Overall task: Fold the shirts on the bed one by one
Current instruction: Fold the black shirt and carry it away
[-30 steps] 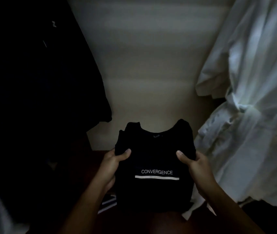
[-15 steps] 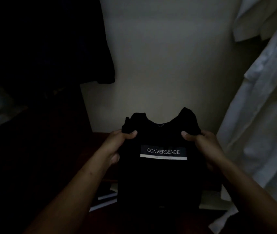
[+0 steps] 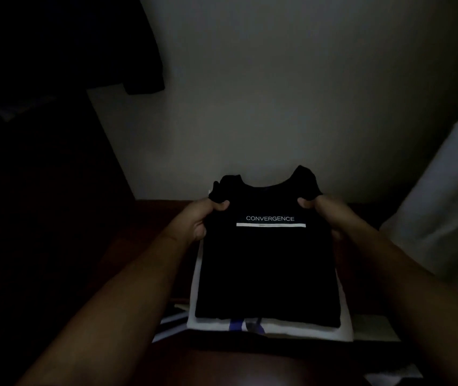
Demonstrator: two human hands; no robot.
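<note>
Far left of the left hand, up high, a dark garment [image 3: 141,57] hangs in deep shadow, and only its lower corner stands out against the pale wall [image 3: 278,93]. Below it the scene is too dark to make out.

The left hand [image 3: 202,218] grips the black shirt [image 3: 266,274] at its left shoulder. The thumb lies on top of the cloth and the fingers are curled under the edge. Below this hand and toward the person, a dark striped piece of cloth [image 3: 167,325] pokes out from under the pile and lies flat on the reddish-brown bench [image 3: 149,227].

Between the two hands, the black shirt is folded into a neat rectangle. Its collar points toward the wall, and the word CONVERGENCE is printed in white over a white bar across the chest. It lies on top of a folded white shirt [image 3: 344,327], which shows as a pale border along its left, right and near edges. Blue stripes [image 3: 236,325] show at the near edge of the white shirt.

The right hand [image 3: 328,215] pinches the black shirt at its right shoulder in the same way, with the thumb on top and the fingers tucked beneath. Near the right forearm, a pale flat piece [image 3: 375,325] lies on the bench just beside the pile. Far right of this hand hangs a large white cloth [image 3: 445,213], blurred and dim.
</note>
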